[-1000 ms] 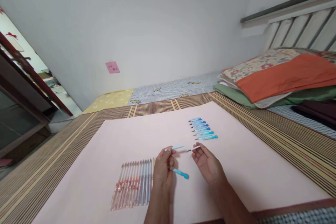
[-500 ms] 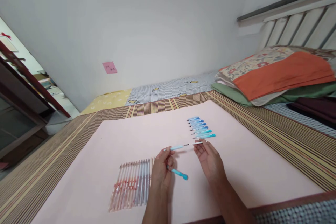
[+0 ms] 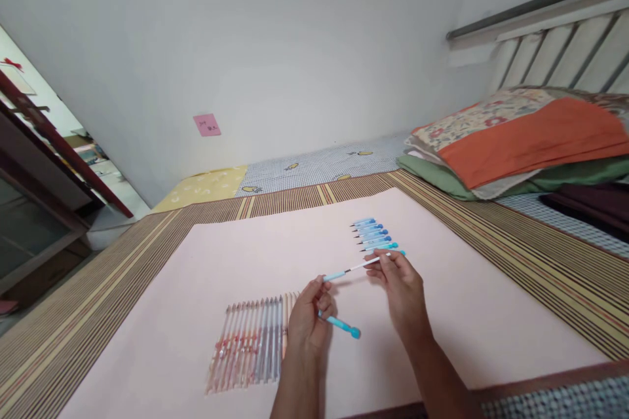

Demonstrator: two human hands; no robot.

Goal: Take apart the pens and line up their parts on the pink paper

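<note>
Over the mid of a big pink sheet [image 3: 255, 255], L hand [image 3: 308, 324] & R hand [image 3: 405, 294] are up close to each other, both w/ fingers bent. L hand has a lt blue tube [image 3: 335, 275] pinched btwn thumb & finger. Lower down, a blue stick [image 3: 341, 324] w/ a round end pokes out from its curled fingers, pointing to the R & toward the person. R hand has a thin white stick [image 3: 363, 264] pinched at its far end, a bit tilted. Dark end of the white stick meets the end of the lt blue tube; can't tell if it's inside or just touching.

Just past R hand, a row of blue pens [image 3: 377, 234] lies flat on the pink sheet, round ends to the R, dark tips to the L. R hand hides part of the nearest one.

Left of L hand, a row of clear pens [image 3: 248, 344] lies side by side, some reddish, some gray. A few beige pens [image 3: 285, 311] sit at that row's R end, partly hid by L hand.

Pink sheet is on a striped mat [image 3: 137, 255]. Behind is a white wall [image 3: 314, 46] w/ a pink note [image 3: 207, 125]. Far R, an orange pillow [image 3: 535, 144] is on a green cloth [image 3: 432, 177].
</note>
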